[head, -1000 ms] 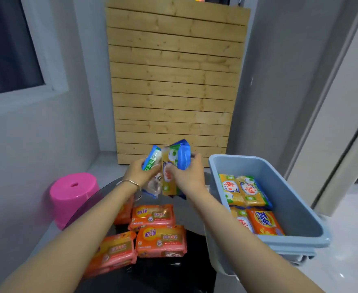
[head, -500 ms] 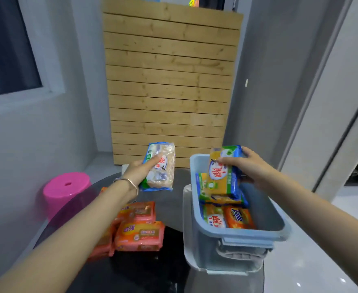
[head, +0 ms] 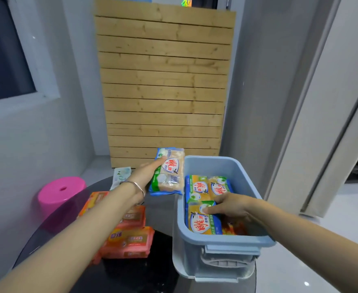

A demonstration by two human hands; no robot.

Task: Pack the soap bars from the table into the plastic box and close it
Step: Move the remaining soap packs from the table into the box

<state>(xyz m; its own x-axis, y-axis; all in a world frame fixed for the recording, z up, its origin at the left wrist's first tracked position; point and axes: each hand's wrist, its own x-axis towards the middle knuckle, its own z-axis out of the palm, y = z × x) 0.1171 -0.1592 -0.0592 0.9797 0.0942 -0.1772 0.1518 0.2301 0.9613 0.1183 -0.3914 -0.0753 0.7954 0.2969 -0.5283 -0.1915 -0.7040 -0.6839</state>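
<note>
Right hand (head: 230,207) now inside box (head: 224,243)

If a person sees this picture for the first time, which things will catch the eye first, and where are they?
The eye goes first to the left hand, which holds a blue-and-yellow soap pack up beside the light blue plastic box. Inside the box, the right hand presses another soap pack down among those already packed. At lower left, orange soap packs lie on the dark table, with a bright pink stool beyond.
</note>
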